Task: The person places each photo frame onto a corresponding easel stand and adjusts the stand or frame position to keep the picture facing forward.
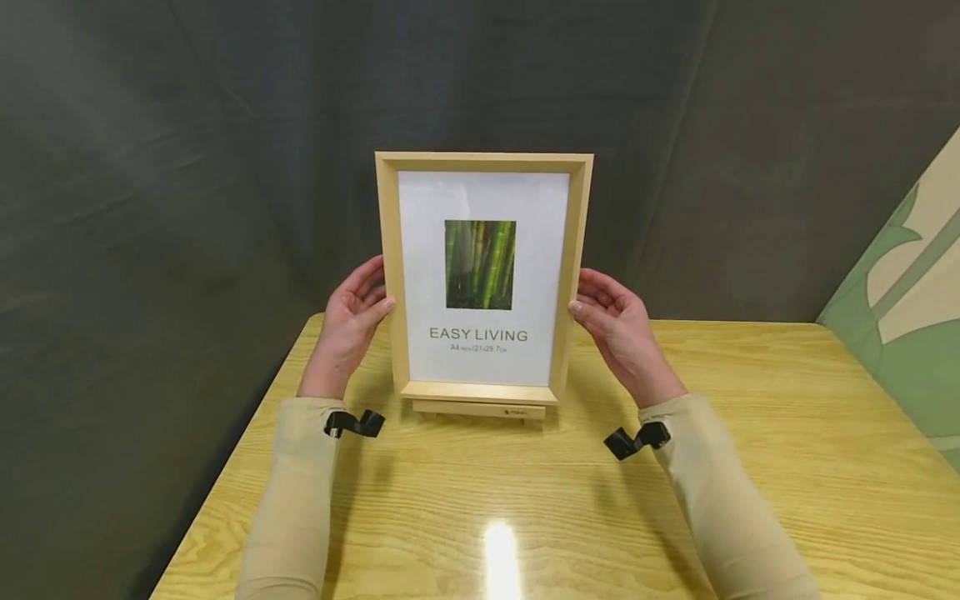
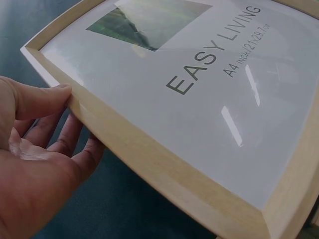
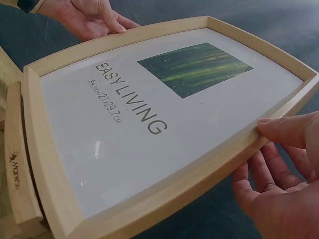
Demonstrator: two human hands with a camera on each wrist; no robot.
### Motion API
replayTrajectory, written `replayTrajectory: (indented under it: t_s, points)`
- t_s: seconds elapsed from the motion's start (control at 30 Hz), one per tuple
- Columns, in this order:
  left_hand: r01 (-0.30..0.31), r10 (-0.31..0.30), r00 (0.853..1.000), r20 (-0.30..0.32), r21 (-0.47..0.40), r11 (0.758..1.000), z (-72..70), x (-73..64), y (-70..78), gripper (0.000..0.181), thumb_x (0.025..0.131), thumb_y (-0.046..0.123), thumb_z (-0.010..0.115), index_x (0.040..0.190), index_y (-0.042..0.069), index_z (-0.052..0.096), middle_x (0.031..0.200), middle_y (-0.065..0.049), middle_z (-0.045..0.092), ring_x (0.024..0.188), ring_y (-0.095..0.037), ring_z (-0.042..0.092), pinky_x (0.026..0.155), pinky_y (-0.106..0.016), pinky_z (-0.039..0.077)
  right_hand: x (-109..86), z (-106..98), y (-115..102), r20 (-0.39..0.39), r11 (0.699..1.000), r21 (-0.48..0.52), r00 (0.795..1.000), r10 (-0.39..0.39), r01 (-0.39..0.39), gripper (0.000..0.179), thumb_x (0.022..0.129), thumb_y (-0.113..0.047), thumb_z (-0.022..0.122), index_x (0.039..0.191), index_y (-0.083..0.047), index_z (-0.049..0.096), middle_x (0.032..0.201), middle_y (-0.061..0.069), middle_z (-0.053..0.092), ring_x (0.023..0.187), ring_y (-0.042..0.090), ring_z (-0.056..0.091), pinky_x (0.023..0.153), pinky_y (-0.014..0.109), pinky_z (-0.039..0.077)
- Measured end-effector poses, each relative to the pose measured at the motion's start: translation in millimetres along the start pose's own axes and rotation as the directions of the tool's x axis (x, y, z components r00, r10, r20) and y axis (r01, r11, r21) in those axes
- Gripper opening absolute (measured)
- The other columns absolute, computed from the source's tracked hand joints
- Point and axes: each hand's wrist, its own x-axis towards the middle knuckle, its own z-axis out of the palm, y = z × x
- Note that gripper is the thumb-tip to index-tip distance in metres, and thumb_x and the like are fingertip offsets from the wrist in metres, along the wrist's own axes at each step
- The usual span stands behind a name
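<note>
A light wooden picture frame (image 1: 392,233) stands nearly upright, facing me. Inside is a white sheet (image 1: 483,196) printed "EASY LIVING" with a green bamboo picture (image 1: 480,265). On one side edge, my left hand (image 1: 350,321) pinches the frame, thumb on the front rim and fingers reaching behind. My right hand (image 1: 618,329) grips the opposite edge likewise; in the right wrist view its thumb (image 3: 281,128) presses the rim. Just under the frame's bottom shows the ledge of a small wooden stand (image 1: 465,409); whether they touch I cannot tell. The frame hides most of the stand.
The stand is on a yellowish wood-grain table (image 1: 480,483). A dark curtain (image 1: 480,75) hangs behind and to the left. At the right is a green and beige patterned panel (image 1: 911,333). Black wrist straps (image 1: 637,439) stick out from both sleeves.
</note>
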Motion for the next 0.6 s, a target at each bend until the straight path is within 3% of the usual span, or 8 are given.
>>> replayTrajectory:
  t_s: [0.6]
  points:
    - [0.021, -0.020, 1.000, -0.017, 0.082, 0.996, -1.1, 1.2, 0.5, 0.056, 0.089, -0.015, 0.055, 0.142, -0.001, 0.042, 0.130, -0.010, 0.050, 0.107, -0.020, 0.056, 0.085, -0.024, 0.051, 0.6, -0.8, 3.6, -0.035, 0.999, -0.034, 0.999, 0.012, -0.014, 0.047, 0.087, 0.004, 0.066, 0.131, -0.001, 0.052, 0.120, 0.010, 0.054, 0.102, 0.017, 0.058, 0.084, 0.023, 0.051]
